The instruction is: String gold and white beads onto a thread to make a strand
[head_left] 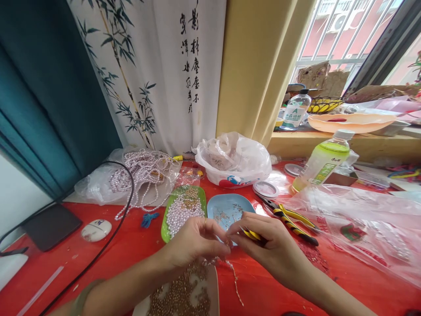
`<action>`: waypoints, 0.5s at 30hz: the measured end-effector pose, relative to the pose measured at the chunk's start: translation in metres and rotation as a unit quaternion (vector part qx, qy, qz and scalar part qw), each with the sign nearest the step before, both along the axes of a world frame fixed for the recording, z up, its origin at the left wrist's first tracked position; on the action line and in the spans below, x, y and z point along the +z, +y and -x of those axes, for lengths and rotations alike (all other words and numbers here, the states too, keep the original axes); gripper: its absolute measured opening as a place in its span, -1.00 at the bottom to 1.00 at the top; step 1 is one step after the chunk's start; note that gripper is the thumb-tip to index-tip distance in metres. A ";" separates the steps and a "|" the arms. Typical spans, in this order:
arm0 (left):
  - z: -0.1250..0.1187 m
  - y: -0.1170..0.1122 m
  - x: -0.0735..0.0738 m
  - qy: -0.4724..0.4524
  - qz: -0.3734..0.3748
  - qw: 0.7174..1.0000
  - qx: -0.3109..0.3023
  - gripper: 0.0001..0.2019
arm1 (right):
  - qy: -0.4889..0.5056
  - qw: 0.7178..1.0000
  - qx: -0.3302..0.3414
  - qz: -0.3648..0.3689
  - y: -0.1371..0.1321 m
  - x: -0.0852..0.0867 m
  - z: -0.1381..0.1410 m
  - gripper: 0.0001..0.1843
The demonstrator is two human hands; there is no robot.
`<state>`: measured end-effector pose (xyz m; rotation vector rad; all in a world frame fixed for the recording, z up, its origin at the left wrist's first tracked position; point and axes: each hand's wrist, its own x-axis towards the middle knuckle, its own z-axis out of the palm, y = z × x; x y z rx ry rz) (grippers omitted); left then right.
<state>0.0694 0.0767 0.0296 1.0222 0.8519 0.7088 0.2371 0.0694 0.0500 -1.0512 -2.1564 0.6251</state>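
Observation:
My left hand [195,241] is closed in a pinch on a thin beaded wire chain [235,278] that hangs down toward the red table. My right hand [269,245] is closed around small yellow-handled pliers [251,235], their tip meeting the left fingertips. Both hands hover over a white dish of small gold beads [184,294]. Just beyond them lie a blue dish [226,208] with metal pins and a green tray [184,208] full of white pearls.
Another pair of yellow-black pliers [292,219] lies right of the blue dish. Pearl strands in a plastic bag [141,175], a white bag [233,160], a green bottle [320,164], clear plastic sheeting [362,224], a black cable [108,245] and a dark tablet [51,226] surround the area.

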 end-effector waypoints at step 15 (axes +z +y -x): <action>0.001 0.002 0.001 -0.002 -0.003 0.993 0.120 -0.78 | 0.057 0.965 0.020 0.256 -0.001 -0.010 0.006 -0.84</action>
